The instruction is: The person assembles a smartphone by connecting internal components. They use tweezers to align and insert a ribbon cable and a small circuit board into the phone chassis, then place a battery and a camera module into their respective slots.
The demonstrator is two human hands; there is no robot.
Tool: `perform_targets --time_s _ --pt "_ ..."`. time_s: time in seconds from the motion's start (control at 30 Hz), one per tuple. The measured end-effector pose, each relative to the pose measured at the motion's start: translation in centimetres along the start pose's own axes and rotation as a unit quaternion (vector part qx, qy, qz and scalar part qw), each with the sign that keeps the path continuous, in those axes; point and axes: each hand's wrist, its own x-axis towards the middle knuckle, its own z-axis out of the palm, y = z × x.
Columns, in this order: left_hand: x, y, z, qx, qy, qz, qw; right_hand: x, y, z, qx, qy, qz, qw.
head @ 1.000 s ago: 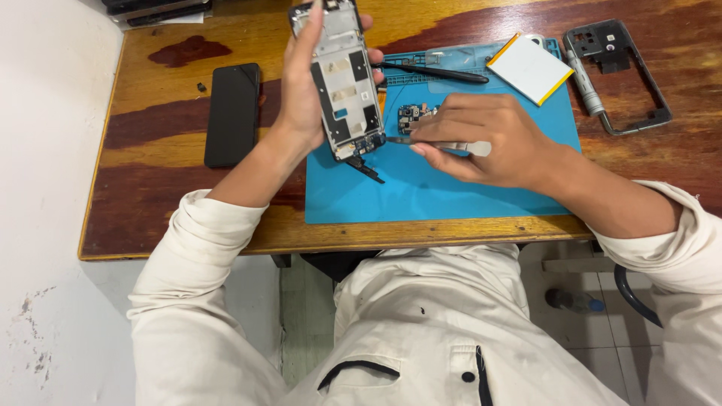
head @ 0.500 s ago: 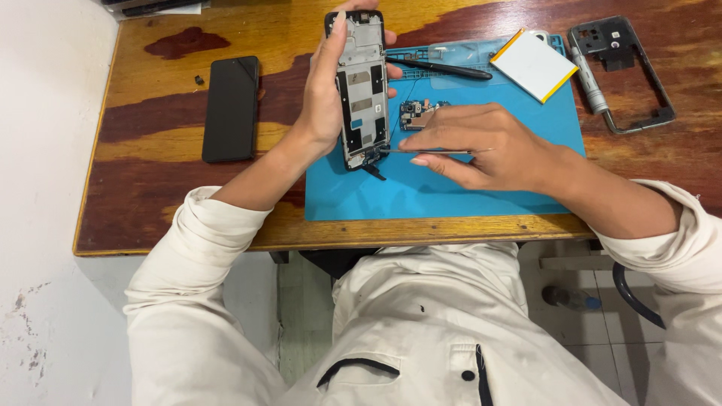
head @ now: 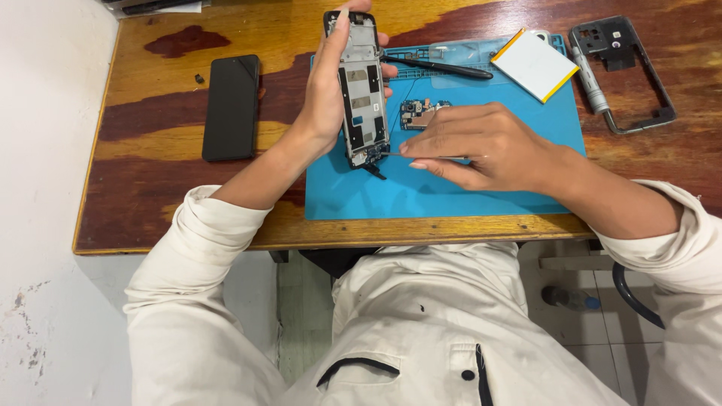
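My left hand point(head: 325, 98) is wrapped around an opened phone frame point(head: 361, 86), fingers curled behind it and thumb along its near edge, holding it upright-tilted above the blue work mat point(head: 451, 188). My right hand point(head: 481, 146) is closed in a pinch on a thin metal tool point(head: 421, 156), most of it hidden under my fingers; its tip meets the bottom end of the phone frame, just beside my left wrist. The two hands sit close together, almost touching at that bottom end.

Compared with half a second ago, the phone frame stands at much the same spot in my left hand, and my right hand has turned so the fingers now point at the frame's lower end rather than lying spread over the mat. A second ago the frame was tipped further to the left.

Just beyond my right-hand fingertips a small circuit board point(head: 421, 114) lies on the mat. Farther out past it rests a black spudger point(head: 440, 69), and off to the right of my right hand a white battery with yellow edges point(head: 535, 66). Beyond that, off the mat, lie a grey screwdriver point(head: 589, 81) and a dark back frame point(head: 624, 71). To the left of my left hand, well apart, a black phone point(head: 231, 107) lies flat on the wooden table point(head: 150, 203).
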Motion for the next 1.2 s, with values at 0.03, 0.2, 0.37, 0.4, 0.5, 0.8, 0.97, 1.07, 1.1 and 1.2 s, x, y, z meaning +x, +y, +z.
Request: perform_targets --time_s 0.03,0.2,0.37,0.4,0.5,0.8,0.97,1.07,1.1,1.2 --pt "-0.02 -0.06 0.03 0.005 -0.001 0.003 1.0 -0.02 -0.02 -0.05 0.0 0.0 0.002 1.0" --pt "-0.08 -0.2 0.11 0.025 0.001 0.013 1.0 -0.05 -0.02 -0.12 0.007 0.001 0.007 1.0" --pt "0.07 -0.11 0.1 0.012 -0.004 0.006 1.0 -0.06 0.01 -0.13 0.0 0.003 0.007 1.0" --pt "0.07 -0.06 0.06 0.008 -0.009 0.007 1.0 -0.06 0.02 -0.12 0.004 0.003 0.013 1.0" --pt "0.05 0.09 0.03 0.018 -0.02 0.013 1.0 -0.08 0.07 -0.14 0.006 -0.001 0.013 1.0" --pt "0.08 0.26 0.04 0.003 -0.012 0.0 1.0 -0.08 0.17 -0.02 0.004 0.001 0.006 1.0" --pt "0.03 0.13 -0.02 0.018 -0.018 0.008 1.0 -0.06 0.14 -0.05 -0.003 0.001 -0.005 1.0" --pt "-0.02 0.1 0.02 0.023 -0.018 0.011 1.0 -0.05 0.17 0.03 0.005 -0.004 -0.005 1.0" --pt "-0.01 0.08 0.04 0.026 -0.018 0.013 0.999 -0.07 0.21 0.04 0.011 -0.006 -0.005 1.0" --pt "-0.1 0.37 0.01 0.024 -0.043 0.022 0.999 -0.12 0.45 0.18 0.065 -0.005 0.045 0.997"
